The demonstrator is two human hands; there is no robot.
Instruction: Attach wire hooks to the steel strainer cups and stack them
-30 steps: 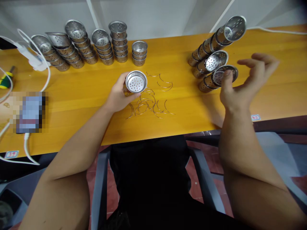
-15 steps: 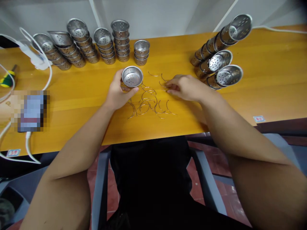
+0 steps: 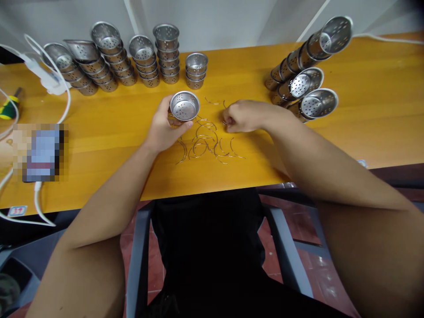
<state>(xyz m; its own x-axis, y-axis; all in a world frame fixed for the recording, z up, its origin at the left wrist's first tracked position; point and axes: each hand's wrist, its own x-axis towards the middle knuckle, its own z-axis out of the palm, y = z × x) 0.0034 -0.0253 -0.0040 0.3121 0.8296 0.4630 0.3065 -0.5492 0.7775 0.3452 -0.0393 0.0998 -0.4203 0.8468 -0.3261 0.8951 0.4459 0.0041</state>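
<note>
My left hand point(image 3: 165, 126) is wrapped round a small perforated metal cup point(image 3: 184, 107), holding it upright with its open top facing me. To its right, my right hand point(image 3: 243, 116) is closed in a pinch at the tabletop, palm down. A short end of a curved wire point(image 3: 225, 123) shows at its fingertips; the fingers hide the rest. Several thin curved wire pieces point(image 3: 200, 148) lie scattered between and in front of my hands, some overlapping. Another wire arc point(image 3: 212, 103) lies just beyond them.
Stacks of perforated metal cups point(image 3: 168, 57) stand along the back left; more leaning stacks point(image 3: 298, 64) are at the right. A phone point(image 3: 44, 154), white cables, a white plug point(image 3: 53, 81) and a green-yellow screwdriver point(image 3: 9, 108) lie at the left of the wooden table point(image 3: 109, 176).
My right hand has moved slightly left, and its fingers have closed over the wires that lay at its fingertips. The left hand still holds the cup in nearly the same place.
</note>
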